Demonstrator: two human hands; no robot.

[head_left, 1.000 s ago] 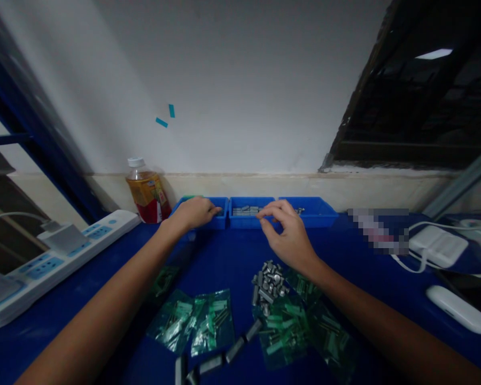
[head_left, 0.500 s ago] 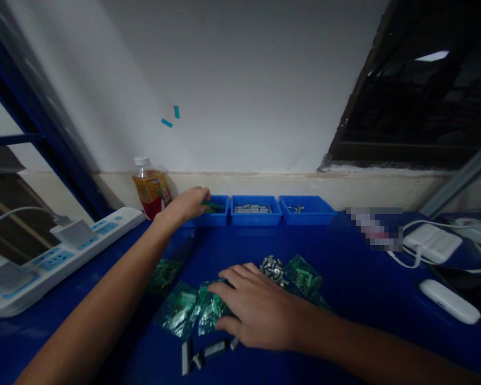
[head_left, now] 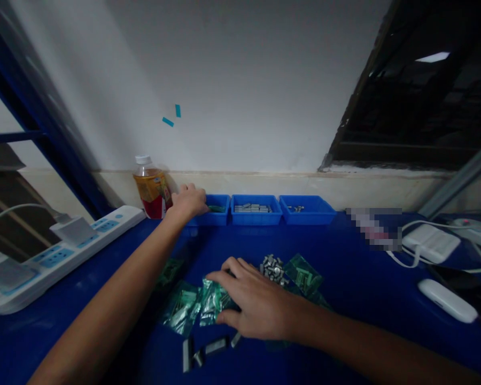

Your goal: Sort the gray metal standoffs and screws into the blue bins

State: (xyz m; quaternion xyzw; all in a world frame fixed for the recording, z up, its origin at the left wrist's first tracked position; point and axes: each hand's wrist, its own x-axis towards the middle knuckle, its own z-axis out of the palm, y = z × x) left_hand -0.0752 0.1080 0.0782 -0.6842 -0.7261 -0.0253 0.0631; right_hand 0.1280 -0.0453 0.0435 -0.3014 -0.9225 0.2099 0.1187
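My left hand (head_left: 189,202) reaches over the left blue bin (head_left: 220,218), its bent fingers apart and their tips hidden; nothing shows held. Green material (head_left: 216,208) lies inside that bin. My right hand (head_left: 260,302) rests low over the blue table with fingers and thumb spread, covering part of a green clear bag (head_left: 212,299). Left of it lies another green bag (head_left: 181,307) with small parts inside. Beyond the right hand are a pile of metal pieces (head_left: 273,269) and a further green bag (head_left: 303,275).
Metal bars (head_left: 187,355) and a screw-like piece (head_left: 199,358) lie in front. The middle bin (head_left: 256,218) holds bars; the right bin (head_left: 308,216) has small metal pieces. A drink bottle (head_left: 150,187) and power strip (head_left: 76,251) stand left; a white case (head_left: 448,301) lies right.
My left hand has shifted slightly left over the bin, and its fingers have moved off the green material. My right hand has moved slightly, with its fingers more bent.
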